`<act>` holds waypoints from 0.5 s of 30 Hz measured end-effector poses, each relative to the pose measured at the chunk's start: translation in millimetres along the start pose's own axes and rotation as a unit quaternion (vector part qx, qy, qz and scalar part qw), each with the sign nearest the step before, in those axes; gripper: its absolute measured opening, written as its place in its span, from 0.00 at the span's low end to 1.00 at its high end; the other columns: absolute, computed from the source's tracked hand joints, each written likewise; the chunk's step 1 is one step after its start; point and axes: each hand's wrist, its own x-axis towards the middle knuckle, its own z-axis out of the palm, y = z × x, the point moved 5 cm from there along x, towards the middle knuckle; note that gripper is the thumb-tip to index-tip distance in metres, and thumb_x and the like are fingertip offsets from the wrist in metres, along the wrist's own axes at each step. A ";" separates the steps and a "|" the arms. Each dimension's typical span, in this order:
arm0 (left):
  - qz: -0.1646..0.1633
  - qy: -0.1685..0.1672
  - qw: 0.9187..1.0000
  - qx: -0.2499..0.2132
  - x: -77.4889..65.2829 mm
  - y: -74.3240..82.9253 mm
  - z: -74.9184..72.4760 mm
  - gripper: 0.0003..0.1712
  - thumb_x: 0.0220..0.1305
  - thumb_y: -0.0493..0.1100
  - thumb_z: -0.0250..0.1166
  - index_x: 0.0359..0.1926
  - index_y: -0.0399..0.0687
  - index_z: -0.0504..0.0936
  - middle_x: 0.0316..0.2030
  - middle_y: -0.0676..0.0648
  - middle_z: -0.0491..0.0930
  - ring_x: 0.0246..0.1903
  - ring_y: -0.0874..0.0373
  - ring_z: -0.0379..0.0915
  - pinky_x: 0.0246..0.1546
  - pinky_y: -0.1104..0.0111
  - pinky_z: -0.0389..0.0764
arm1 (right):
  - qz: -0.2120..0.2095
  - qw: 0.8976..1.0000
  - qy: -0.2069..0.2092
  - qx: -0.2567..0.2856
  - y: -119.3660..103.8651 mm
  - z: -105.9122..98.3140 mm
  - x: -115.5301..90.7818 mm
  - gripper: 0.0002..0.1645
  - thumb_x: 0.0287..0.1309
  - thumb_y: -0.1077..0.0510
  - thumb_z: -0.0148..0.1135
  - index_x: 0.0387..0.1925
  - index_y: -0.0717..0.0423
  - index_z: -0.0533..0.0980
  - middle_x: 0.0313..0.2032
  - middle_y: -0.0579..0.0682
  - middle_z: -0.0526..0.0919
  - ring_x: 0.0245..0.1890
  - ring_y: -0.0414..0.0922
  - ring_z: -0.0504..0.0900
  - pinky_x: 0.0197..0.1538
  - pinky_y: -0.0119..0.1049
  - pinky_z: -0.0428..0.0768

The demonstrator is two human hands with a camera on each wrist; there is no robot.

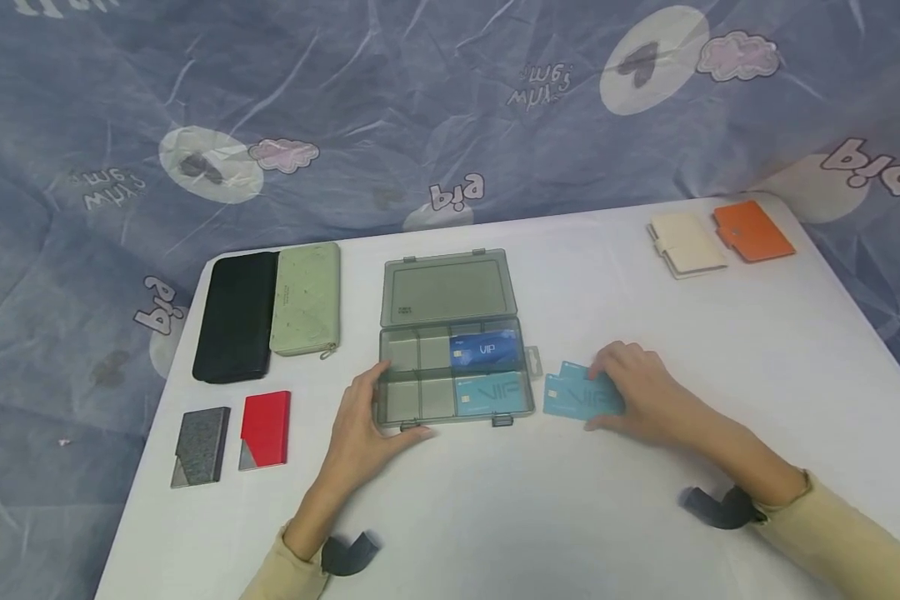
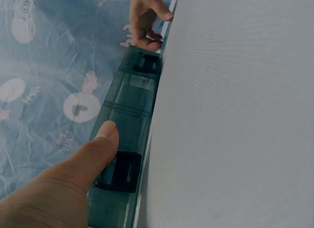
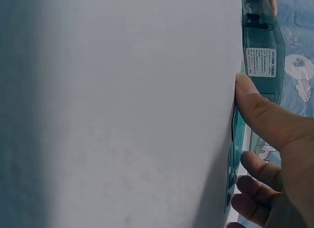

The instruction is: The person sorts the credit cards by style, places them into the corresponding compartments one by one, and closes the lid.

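Note:
A translucent grey-green plastic compartment box (image 1: 437,393) lies with its lid folded back on the table. In its right-hand compartments are a dark blue VIP card (image 1: 484,350) and a light blue VIP card (image 1: 491,395). My left hand (image 1: 362,433) holds the box's front left corner, the thumb along the front wall and fingers at the left side. Beside the box's right end, my right hand (image 1: 641,392) grips light blue VIP cards (image 1: 573,396) between thumb and fingers. Those cards overlap, fanned slightly; my fingers cover their right part.
At the left lie a black wallet (image 1: 234,317), a green zip wallet (image 1: 306,298), a grey card holder (image 1: 201,446) and a red card holder (image 1: 266,429). A cream card holder (image 1: 688,242) and an orange one (image 1: 754,231) lie at the far right.

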 end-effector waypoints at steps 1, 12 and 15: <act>0.001 -0.001 1.000 0.001 0.2 0.0 0.3 0.60 0.35 0.72 0.70 0.69 0.61 0.55 0.59 0.52 0.67 0.50 0.59 0.63 0.44 0.59 0.70 | 0.001 1.000 0.000 0.002 -0.1 -0.3 0.0 0.39 0.27 0.42 0.79 0.42 0.52 0.71 0.44 0.48 0.71 0.42 0.45 0.67 0.44 0.42 0.63; 0.007 0.006 1.000 0.002 -0.1 1.1 -0.7 0.60 0.35 0.72 0.70 0.69 0.63 0.55 0.57 0.51 0.68 0.47 0.60 0.63 0.41 0.61 0.70 | 0.010 0.999 -0.018 0.026 -5.0 0.6 0.2 0.37 0.30 0.48 0.79 0.42 0.51 0.67 0.40 0.45 0.71 0.40 0.42 0.65 0.43 0.40 0.62; 0.004 0.005 1.000 0.004 -0.4 1.0 -0.7 0.60 0.35 0.72 0.70 0.69 0.62 0.55 0.55 0.51 0.69 0.46 0.60 0.63 0.41 0.62 0.70 | 0.021 0.999 -0.036 0.027 -6.6 0.1 -1.0 0.37 0.33 0.48 0.78 0.46 0.52 0.68 0.41 0.45 0.74 0.40 0.41 0.67 0.44 0.39 0.66</act>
